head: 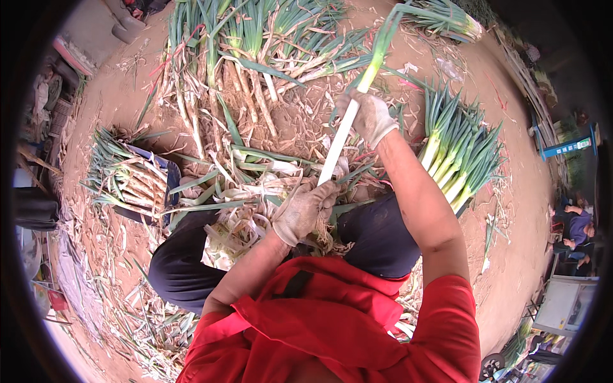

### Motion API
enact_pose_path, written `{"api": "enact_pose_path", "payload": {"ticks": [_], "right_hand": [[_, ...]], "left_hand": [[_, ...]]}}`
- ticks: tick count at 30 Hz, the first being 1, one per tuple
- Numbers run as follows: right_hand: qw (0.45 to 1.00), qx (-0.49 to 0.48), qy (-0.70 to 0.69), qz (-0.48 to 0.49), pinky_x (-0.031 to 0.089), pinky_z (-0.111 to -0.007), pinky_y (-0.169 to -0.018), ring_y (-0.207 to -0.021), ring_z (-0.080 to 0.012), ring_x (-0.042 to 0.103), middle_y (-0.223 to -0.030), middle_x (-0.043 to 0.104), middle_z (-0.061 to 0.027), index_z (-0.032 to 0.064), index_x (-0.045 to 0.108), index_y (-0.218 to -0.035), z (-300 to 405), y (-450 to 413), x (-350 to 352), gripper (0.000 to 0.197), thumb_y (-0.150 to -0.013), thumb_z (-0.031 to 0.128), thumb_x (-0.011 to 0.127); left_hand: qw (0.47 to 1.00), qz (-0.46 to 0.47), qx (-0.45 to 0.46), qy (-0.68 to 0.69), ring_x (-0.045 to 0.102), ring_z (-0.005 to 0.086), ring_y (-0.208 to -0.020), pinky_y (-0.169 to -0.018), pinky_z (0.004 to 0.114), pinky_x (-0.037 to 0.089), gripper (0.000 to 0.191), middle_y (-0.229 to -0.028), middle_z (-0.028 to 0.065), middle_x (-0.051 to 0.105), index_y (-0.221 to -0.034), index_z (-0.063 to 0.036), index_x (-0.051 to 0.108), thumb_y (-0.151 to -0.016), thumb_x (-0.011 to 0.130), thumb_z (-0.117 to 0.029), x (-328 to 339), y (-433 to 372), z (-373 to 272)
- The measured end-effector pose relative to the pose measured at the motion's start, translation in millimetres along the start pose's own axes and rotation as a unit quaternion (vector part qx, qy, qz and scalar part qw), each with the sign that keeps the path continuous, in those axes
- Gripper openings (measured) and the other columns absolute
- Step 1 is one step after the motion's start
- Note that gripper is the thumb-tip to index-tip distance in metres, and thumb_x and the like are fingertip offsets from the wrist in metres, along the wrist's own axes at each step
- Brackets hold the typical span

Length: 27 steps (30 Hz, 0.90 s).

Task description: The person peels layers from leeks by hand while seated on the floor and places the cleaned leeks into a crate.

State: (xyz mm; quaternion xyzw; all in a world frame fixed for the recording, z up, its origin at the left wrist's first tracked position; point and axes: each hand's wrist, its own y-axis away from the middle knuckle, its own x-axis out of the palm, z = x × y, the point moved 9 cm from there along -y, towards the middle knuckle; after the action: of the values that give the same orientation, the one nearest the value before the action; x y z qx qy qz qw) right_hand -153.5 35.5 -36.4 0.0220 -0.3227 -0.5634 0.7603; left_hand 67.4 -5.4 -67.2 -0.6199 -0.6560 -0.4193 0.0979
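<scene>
Both my hands wear pale, soiled work gloves and hold one long green onion (340,142) slantwise in front of me. My left hand (306,208) grips its root end, with roots hanging beneath the fingers. Higher on the white shaft, just below the green leaves, is my right hand (368,115), closed around it. The shaft between the hands is smooth and white. Peeled husks and leaves (244,225) lie between my knees. To the right stands a bundle of green onions (452,148) with clean pale stalks.
A large pile of unpeeled green onions (249,52) lies ahead. At left, more onions with dry stalks (141,184) rest in a dark container (173,189). Another bundle (445,19) is at the top right. A shovel (127,28) lies top left; a person (577,227) is at far right.
</scene>
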Motion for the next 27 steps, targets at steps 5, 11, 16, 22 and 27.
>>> {"api": "enact_pose_path", "payload": {"ticks": [5,11,16,22,27], "right_hand": [[0.985,0.026,0.172,-0.005,0.047,-0.026,-0.046,-0.056,-0.0138,0.056,-0.072,0.059,-0.0066,0.0023,0.054,-0.094,-38.4,22.8,24.4,0.014,-0.086,0.009,0.062],[0.97,0.043,0.239,0.007,0.041,-0.025,-0.041,-0.049,-0.0112,0.049,-0.068,0.055,-0.0035,0.0025,0.053,-0.093,-51.8,22.7,23.3,0.014,-0.082,0.007,0.061],[0.984,0.075,0.149,0.063,0.038,-0.022,-0.04,-0.05,-0.0085,0.047,-0.069,0.053,-0.0016,0.0026,0.053,-0.098,-41.7,50.1,41.8,0.017,-0.087,0.013,0.062],[0.971,0.174,0.033,0.158,0.038,-0.021,-0.039,-0.048,-0.0075,0.047,-0.068,0.052,-0.0003,0.0005,0.055,-0.11,-55.3,126.0,61.4,0.027,-0.089,0.017,0.06],[0.935,0.243,0.131,0.223,0.042,-0.021,-0.041,-0.047,-0.0085,0.05,-0.069,0.054,-0.0009,0.0003,0.055,-0.112,-78.1,220.8,50.0,0.032,-0.09,0.022,0.06]], "left_hand": [[0.939,0.153,-0.131,0.28,0.035,0.0058,-0.044,-0.041,0.021,0.03,0.018,-0.06,-0.0064,0.04,-0.103,-0.0073,0.054,-0.099,0.046,-0.023,48.5,-3.8,6.9],[0.957,0.199,-0.135,0.159,0.047,0.0085,-0.05,-0.047,0.022,0.038,0.024,-0.067,-0.0028,0.052,-0.108,-0.007,0.056,-0.096,0.054,-0.028,61.1,37.0,29.0],[0.966,0.126,-0.112,-0.198,0.062,0.0135,-0.074,-0.064,0.026,0.051,0.033,-0.085,0.003,0.062,-0.115,-0.0055,0.056,-0.096,0.054,-0.032,-24.1,32.1,52.3],[0.979,0.11,-0.006,0.17,0.061,0.0293,-0.097,-0.085,0.042,0.049,0.061,-0.107,0.0177,0.063,-0.116,-0.002,0.054,-0.097,0.034,-0.056,-64.8,-21.4,-9.2],[0.939,0.028,0.093,0.33,0.04,0.0393,-0.13,-0.108,0.057,0.03,0.083,-0.136,0.0246,0.045,-0.137,-0.0049,0.04,-0.091,0.015,-0.069,-72.5,-36.5,-81.4]]}}
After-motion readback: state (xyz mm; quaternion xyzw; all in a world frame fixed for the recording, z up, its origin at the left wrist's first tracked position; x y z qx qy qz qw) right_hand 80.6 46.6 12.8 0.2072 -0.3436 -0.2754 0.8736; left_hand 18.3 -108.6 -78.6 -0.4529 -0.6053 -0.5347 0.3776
